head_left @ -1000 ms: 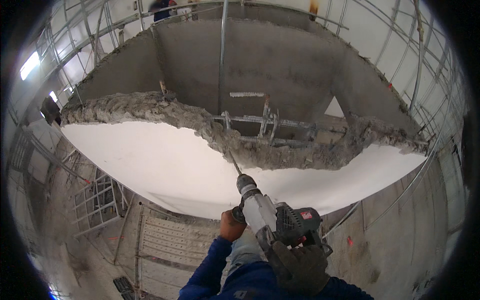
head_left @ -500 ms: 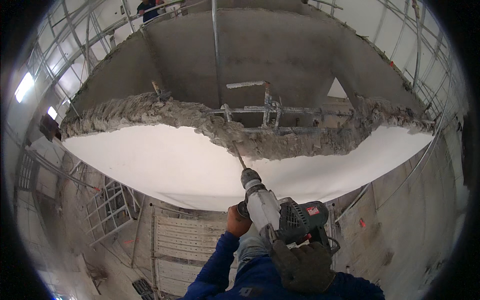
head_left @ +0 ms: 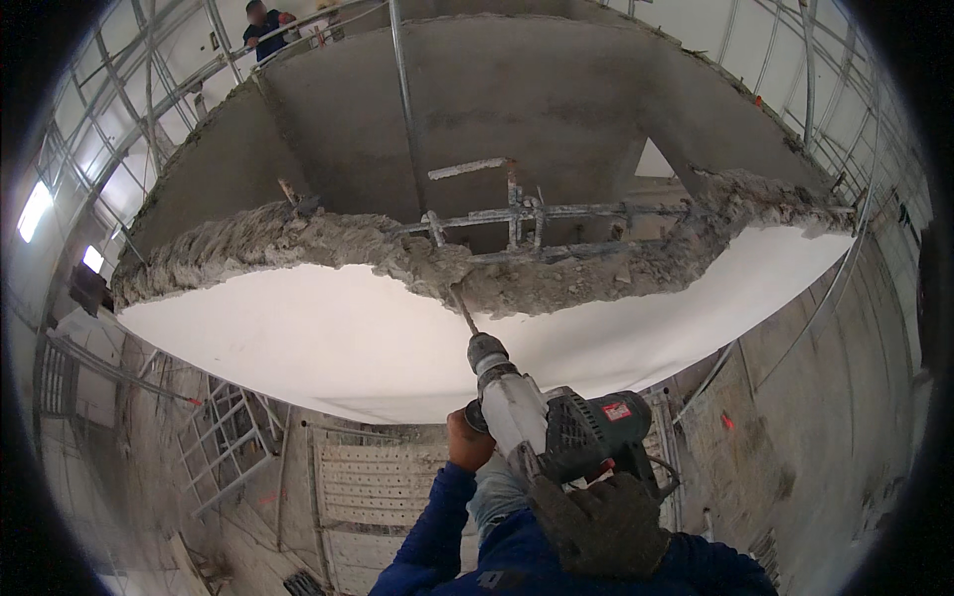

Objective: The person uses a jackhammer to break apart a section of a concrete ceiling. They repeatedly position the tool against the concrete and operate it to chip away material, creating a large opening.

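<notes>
Curling our gloved right fingers (head_left: 604, 519) closed over the rear of a rotary hammer (head_left: 519, 409) and our bare left fingers (head_left: 468, 442) closed around its side, we apparently share its weight and steady its aim. Dusty, pale grey with a dark green motor housing (head_left: 588, 435), it slants ahead of us, its bit (head_left: 464, 310) at the crumbled concrete edge (head_left: 596, 278); metal bars (head_left: 514, 217) lie beyond.

The white wall (head_left: 258, 338) is smooth, its concrete edge (head_left: 556, 286) rough, the drill housing (head_left: 584, 429) probably plastic.
</notes>
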Available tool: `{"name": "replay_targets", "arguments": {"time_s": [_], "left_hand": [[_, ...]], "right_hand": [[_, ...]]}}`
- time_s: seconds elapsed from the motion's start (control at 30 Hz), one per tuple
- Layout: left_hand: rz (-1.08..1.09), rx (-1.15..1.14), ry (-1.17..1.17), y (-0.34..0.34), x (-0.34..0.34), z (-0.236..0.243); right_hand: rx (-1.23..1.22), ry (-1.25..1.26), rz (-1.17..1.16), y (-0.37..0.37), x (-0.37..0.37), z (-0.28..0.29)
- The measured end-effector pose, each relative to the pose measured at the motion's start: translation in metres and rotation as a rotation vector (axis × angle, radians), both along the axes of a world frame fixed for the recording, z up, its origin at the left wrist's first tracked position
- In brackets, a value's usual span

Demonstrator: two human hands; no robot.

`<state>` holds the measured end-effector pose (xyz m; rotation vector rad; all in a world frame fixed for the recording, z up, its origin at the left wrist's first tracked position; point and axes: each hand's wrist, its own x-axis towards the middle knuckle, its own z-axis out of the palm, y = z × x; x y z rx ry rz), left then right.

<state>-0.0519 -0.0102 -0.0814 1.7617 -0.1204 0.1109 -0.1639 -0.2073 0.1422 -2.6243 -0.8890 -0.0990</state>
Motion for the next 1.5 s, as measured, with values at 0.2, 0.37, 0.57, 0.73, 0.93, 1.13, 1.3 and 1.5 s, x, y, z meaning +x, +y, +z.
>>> {"name": "replay_targets", "arguments": {"time_s": [0.2,0.37,0.57,0.73,0.93,1.13,1.3,1.5], "left_hand": [[0.0,0.175,-0.062,0.003,0.039,-0.016],[0.002,0.297,0.03,0.013,0.06,-0.007],[-0.059,0.609,0.213,0.006,0.108,0.019],[-0.069,0.789,0.336,-0.014,0.107,0.018],[-0.1,0.898,0.456,-0.03,0.104,0.036],[-0.059,0.936,0.53,-0.087,0.073,0.067],[-0.012,0.765,0.61,-0.156,0.014,0.086],[0.028,0.623,0.673,-0.185,-0.019,0.104]], "right_hand": [[-0.215,-0.168,-0.117,0.011,0.026,-0.015],[0.034,0.183,-0.222,0.008,0.055,-0.028],[0.296,0.101,-0.338,-0.026,0.102,-0.062],[0.466,0.236,-0.389,-0.074,0.099,-0.108],[0.573,0.295,-0.305,-0.112,0.1,-0.165],[0.571,0.439,-0.23,-0.189,0.102,-0.16],[0.445,0.441,-0.068,-0.267,0.084,-0.105],[0.488,0.542,-0.073,-0.285,0.077,-0.057]]}}
